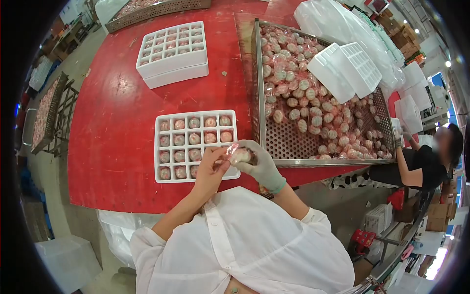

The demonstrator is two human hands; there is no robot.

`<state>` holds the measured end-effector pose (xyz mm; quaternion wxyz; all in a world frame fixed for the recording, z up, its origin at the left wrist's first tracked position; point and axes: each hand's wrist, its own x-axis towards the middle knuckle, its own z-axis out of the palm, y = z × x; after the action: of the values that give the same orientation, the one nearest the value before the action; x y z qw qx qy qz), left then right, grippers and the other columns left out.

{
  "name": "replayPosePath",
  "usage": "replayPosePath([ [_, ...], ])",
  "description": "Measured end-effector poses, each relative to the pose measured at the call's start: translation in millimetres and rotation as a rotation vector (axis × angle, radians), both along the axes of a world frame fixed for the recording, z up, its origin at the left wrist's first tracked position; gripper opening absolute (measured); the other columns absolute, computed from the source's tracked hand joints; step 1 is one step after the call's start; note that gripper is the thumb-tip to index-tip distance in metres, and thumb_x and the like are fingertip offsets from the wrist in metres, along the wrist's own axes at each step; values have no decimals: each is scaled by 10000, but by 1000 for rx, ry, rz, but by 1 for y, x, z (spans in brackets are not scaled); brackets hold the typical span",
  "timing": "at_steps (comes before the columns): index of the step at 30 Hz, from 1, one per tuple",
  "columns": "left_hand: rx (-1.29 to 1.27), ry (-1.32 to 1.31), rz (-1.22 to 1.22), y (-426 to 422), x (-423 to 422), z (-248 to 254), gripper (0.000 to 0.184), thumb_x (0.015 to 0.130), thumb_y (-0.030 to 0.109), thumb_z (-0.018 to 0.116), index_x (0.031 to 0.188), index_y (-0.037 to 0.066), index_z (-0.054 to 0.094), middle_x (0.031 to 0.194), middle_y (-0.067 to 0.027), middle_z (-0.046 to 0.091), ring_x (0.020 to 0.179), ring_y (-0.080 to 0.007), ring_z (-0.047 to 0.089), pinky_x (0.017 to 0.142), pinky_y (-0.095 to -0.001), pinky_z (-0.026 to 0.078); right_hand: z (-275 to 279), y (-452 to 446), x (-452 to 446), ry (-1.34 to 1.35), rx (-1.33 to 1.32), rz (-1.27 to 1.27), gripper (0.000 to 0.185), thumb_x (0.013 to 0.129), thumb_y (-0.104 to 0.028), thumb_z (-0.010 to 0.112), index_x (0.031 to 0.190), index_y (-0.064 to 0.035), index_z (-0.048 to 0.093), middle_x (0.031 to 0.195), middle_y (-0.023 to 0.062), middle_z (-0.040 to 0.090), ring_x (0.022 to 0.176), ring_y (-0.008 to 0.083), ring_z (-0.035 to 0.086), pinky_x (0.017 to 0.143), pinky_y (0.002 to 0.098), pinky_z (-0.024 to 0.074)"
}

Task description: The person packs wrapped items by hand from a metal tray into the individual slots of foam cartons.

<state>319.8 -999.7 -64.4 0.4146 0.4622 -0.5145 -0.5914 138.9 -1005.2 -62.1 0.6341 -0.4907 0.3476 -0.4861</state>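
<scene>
In front of me, my gloved right hand (258,166) holds a wrapped round item (241,156) in clear and red film. My bare left hand (211,166) pinches the film at the item's left side. Both hands are over the right edge of a white compartment tray (157,147) on the red table. Wrapped round items sit in the tray's visible compartments; my hands hide those at the lower right. To the right, a perforated metal tray (293,142) holds many loose wrapped items.
Stacked white trays (176,74) with items stand farther back on the red table (112,122). Two white compartment trays (360,68) lie on the metal tray's far right part. Another metal tray (159,11) is at the back. A person (426,161) in black works at the right.
</scene>
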Motion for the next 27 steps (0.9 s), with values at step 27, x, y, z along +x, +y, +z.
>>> replayPosePath([
  [27,73,-30,-2,-22,22,-25,206,940,209,591,806,58,552,604,53,474,508,-13,389,410,-205,303,-4,18,17,239,26,139,481,734,-30,744,1164,-11,528,1103,49,557,1024,138,562,912,297,473],
])
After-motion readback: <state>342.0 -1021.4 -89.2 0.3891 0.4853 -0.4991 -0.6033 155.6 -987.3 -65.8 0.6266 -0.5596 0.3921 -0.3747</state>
